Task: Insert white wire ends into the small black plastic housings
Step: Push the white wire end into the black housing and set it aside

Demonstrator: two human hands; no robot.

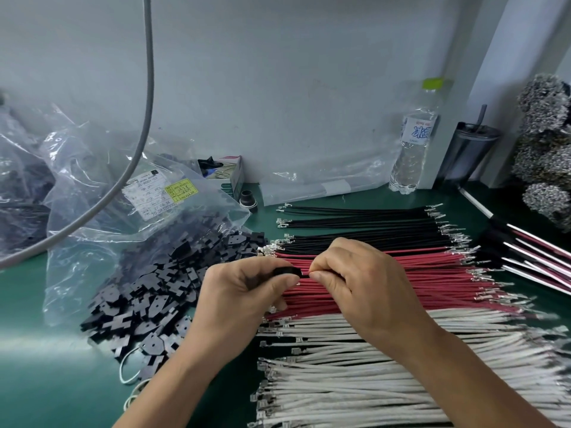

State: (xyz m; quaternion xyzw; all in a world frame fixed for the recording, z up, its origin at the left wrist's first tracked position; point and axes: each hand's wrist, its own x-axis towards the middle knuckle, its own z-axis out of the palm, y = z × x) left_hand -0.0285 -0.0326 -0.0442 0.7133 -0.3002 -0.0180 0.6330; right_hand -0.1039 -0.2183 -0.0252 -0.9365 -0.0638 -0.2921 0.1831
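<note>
Left hand point(244, 291) curled, thumb and fingers pinching; right hand point(355, 282) curled beside it, fingertips nearly meeting.

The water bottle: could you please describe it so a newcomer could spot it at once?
Follow the grey back wall right to its corner. The water bottle stands there on the green mat, left of the dark tumbler. It alone is clear plastic with a lime-green cap.

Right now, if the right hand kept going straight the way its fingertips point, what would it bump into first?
Probably the small black housing pinched in the left hand. The right hand points leftward at it, fingertips nearly touching. Depth is hard to judge from one view.
</note>
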